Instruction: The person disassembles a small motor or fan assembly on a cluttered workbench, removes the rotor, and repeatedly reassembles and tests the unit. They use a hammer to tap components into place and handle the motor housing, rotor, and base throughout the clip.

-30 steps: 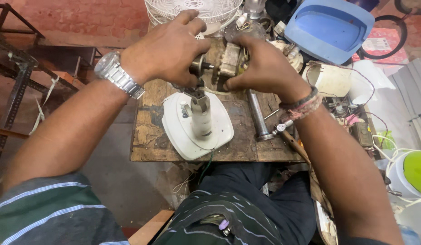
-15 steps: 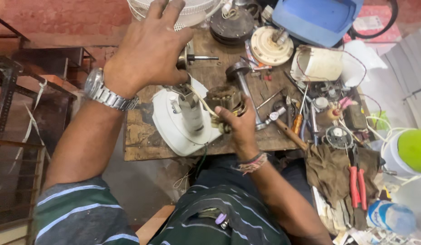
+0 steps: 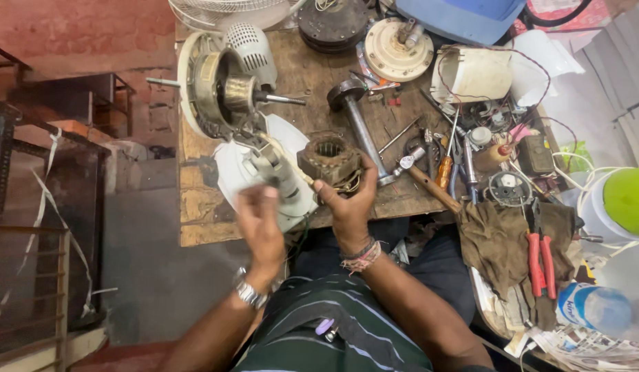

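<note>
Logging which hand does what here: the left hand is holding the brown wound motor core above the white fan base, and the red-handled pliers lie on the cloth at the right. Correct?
Not quite. The head view shows the right hand holding the brown motor core; the left hand is empty beside the white fan base. The red-handled pliers do lie on the cloth at the right.

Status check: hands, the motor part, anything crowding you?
Right hand grips stator. Left hand open, holding nothing, beside fan stand. Hammer close beside stator.

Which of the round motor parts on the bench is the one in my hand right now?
The rusty brown ring with the toothed hole, gripped by your right hand. The cream disc and the dark disc lie untouched at the bench's far edge.
</note>
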Available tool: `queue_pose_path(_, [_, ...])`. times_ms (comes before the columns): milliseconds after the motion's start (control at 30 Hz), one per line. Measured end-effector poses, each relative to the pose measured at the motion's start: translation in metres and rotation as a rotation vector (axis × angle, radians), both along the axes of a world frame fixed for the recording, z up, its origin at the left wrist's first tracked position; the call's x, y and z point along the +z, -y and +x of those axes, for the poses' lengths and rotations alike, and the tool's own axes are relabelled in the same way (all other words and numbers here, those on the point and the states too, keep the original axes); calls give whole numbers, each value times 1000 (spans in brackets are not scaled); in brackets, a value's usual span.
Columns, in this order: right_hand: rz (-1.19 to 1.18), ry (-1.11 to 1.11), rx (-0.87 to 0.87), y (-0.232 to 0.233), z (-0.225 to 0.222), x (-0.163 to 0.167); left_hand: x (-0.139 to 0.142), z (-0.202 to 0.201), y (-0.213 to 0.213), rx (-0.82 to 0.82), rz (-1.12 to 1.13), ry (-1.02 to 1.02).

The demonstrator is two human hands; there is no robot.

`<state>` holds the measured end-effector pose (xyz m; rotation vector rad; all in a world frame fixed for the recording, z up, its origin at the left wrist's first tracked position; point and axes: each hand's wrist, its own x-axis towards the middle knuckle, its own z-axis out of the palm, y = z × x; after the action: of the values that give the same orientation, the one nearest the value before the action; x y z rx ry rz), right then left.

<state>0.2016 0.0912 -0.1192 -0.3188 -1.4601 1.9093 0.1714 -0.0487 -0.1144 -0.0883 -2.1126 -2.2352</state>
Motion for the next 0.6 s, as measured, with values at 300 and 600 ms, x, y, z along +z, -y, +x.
queue_pose_path(300, [762, -155, -114, -8, 23, 8, -27, 1, -27, -799, 793, 393])
queue_pose_path(600, [1123, -135, -114, -21, 50, 39, 0, -31, -22, -952, 1046, 438])
